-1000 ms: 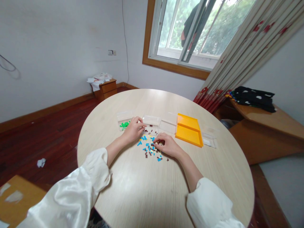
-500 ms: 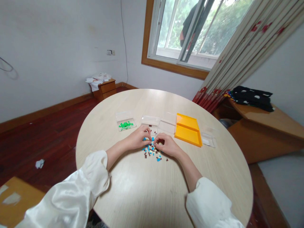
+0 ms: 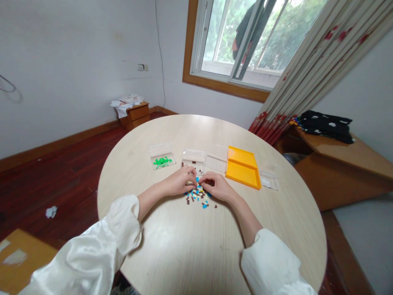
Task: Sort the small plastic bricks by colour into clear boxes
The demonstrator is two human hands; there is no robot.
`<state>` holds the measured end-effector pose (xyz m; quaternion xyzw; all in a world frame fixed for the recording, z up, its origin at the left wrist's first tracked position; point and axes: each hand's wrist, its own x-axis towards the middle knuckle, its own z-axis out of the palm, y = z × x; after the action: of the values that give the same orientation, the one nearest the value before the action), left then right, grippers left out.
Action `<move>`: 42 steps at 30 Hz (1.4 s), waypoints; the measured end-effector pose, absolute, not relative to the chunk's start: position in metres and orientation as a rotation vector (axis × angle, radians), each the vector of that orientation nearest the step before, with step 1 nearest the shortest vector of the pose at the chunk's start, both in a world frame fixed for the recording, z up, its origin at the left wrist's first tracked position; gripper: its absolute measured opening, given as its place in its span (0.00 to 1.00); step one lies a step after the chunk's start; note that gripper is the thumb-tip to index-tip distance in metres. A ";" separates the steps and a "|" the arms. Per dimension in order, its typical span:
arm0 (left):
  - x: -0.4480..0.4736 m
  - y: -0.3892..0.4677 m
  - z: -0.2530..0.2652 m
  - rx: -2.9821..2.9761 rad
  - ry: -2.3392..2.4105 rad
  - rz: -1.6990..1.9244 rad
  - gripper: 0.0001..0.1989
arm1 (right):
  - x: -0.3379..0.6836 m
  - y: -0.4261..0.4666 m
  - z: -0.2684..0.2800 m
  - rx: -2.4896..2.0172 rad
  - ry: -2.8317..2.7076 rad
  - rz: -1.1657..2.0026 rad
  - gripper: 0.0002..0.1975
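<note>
A pile of tiny blue, brown, yellow and white building bricks lies loose on the round table. Over its left side is my left hand, thumb and fingertips drawn together in a pinch. Facing it from the right, my right hand has its fingers curled and its fingertips pressed together above the pile. What either pinch holds is too small to tell. Just beyond my fingers stands a clear plastic box with a few brown bricks in it.
Farther left, a clear box holds green bricks. Right of the middle box lie another clear box, an opened yellow case and a clear container. A wooden cabinet stands beyond the table's right edge.
My left fingertips have shifted slightly and sit a little lower over the pile. My right hand has barely moved. The boxes stay where they were.
</note>
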<state>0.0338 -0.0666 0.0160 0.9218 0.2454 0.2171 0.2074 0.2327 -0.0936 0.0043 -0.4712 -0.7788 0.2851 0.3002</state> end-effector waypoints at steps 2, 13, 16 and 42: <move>0.034 -0.067 0.016 2.568 0.667 0.607 0.06 | 0.233 -0.094 0.004 -1.249 -2.074 0.759 0.10; 0.035 -0.069 0.019 2.594 0.656 0.552 0.06 | 0.233 -0.093 0.002 -1.241 -2.109 0.739 0.08; 0.034 -0.069 0.019 2.587 0.661 0.573 0.05 | 0.232 -0.093 0.002 -1.241 -2.105 0.740 0.08; 0.027 -0.048 0.010 2.344 1.206 1.108 0.05 | 0.229 -0.097 0.010 -1.294 -1.777 1.075 0.06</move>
<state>0.0272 -0.0478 0.0103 0.8116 0.4176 0.3835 0.1408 0.2290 -0.0973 0.0099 -0.4972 -0.6828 0.4131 0.3404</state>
